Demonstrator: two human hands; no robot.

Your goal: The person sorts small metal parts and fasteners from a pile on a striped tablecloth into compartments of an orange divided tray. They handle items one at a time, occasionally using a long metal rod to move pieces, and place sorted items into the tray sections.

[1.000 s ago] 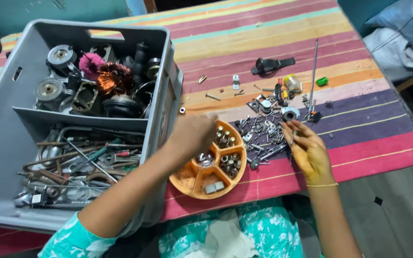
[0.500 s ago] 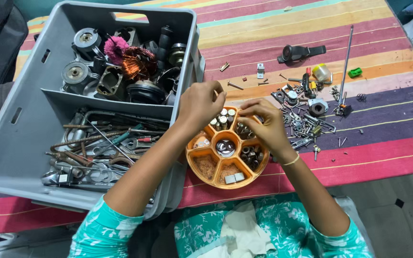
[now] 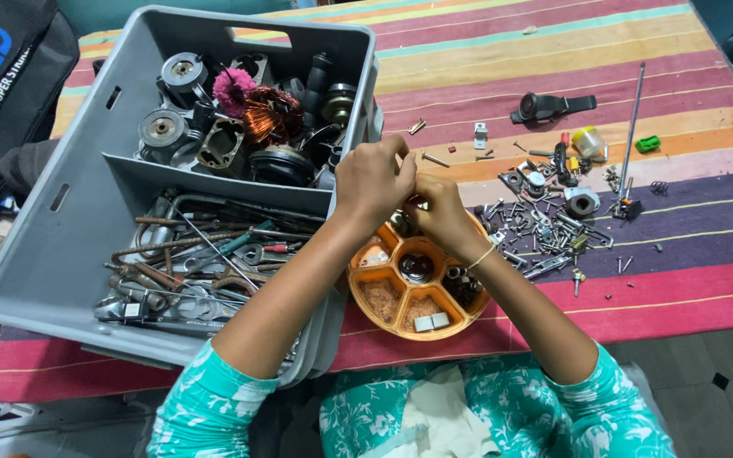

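Observation:
My left hand (image 3: 374,176) and my right hand (image 3: 437,212) meet fingertip to fingertip just above the far rim of a round orange sorting tray (image 3: 418,286). The fingers of both are pinched together around something small that the hands hide. The tray has a centre cup and several wedge compartments holding nuts, bolts, washers and two small grey blocks. A scatter of loose screws and small metal parts (image 3: 545,225) lies on the striped cloth to the right of my right hand.
A large grey crate (image 3: 69,199) at left holds motor parts and a copper coil in the far half, rods and tools in the near half. A long metal rod (image 3: 631,127), a black strap piece (image 3: 549,106) and a green bit (image 3: 648,143) lie far right. A black bag (image 3: 2,76) sits far left.
My right hand left the screw pile, crossed left over the orange tray and joined my left hand at the tray's far rim. The view has shifted, so everything sits further right.

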